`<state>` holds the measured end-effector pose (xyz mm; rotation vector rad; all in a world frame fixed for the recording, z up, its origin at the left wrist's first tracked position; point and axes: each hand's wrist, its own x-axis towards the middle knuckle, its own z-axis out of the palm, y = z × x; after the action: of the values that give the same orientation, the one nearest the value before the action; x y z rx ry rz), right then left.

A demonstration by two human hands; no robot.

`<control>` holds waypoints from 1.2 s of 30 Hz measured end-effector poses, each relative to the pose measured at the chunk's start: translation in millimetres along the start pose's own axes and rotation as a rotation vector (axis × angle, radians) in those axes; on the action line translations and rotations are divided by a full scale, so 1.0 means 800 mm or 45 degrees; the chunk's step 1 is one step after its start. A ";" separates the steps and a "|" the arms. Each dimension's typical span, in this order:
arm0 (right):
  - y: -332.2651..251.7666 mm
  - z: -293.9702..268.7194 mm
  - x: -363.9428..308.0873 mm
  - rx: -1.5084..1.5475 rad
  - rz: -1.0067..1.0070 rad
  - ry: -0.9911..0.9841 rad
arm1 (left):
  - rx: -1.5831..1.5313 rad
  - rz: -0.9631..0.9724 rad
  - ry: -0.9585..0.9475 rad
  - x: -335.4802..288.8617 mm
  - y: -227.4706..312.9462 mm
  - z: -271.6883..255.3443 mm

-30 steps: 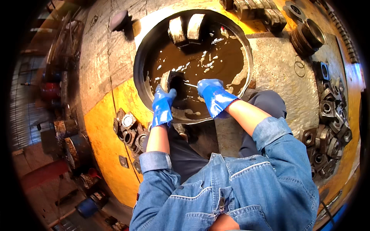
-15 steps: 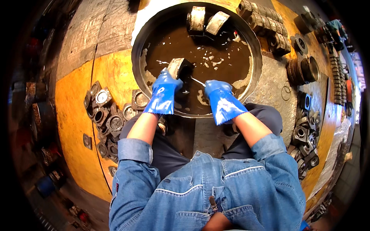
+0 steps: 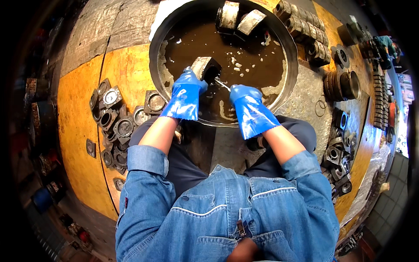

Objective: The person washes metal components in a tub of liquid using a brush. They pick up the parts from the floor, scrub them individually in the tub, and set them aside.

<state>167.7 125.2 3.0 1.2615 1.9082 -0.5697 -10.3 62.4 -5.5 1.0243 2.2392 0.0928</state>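
My left hand (image 3: 187,94), in a long blue rubber glove, grips a blocky metal housing (image 3: 201,65) with a pale top face and a dark opening turned right. It is held tilted over a wide round metal basin (image 3: 289,89) of murky brown liquid. In my right hand (image 3: 248,105), gloved the same way, is a thin metal rod-like tool (image 3: 223,84). The tool points left to the housing's opening; its far end is lost in the dark there. Two similar housings (image 3: 229,16) (image 3: 252,22) stand together at the basin's far side.
Square metal parts with round holes lie heaped on the left (image 3: 124,127) and right (image 3: 335,153). Rows of ribbed metal parts (image 3: 305,30) stand beyond the basin's right side, near a short cylinder (image 3: 350,85). Another person (image 3: 386,46) is at the far right.
My right hand has come slightly up and left, bringing the tool's end closer into the housing's opening. The housing sits a little higher in view. The whole view has shifted slightly.
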 end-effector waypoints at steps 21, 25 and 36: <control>0.012 0.003 -0.002 0.046 -0.076 0.001 | 0.032 -0.013 -0.025 -0.002 0.002 -0.003; 0.018 0.039 0.047 0.058 0.025 -0.111 | 0.101 -0.040 -0.037 0.002 0.021 0.000; 0.021 0.056 0.043 0.414 -0.084 0.205 | -0.005 -0.009 0.056 0.008 -0.006 0.006</control>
<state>191.2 120.0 -51.0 1.4904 2.0542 -0.8630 -13.5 62.8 -14.2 1.0216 2.2812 0.1173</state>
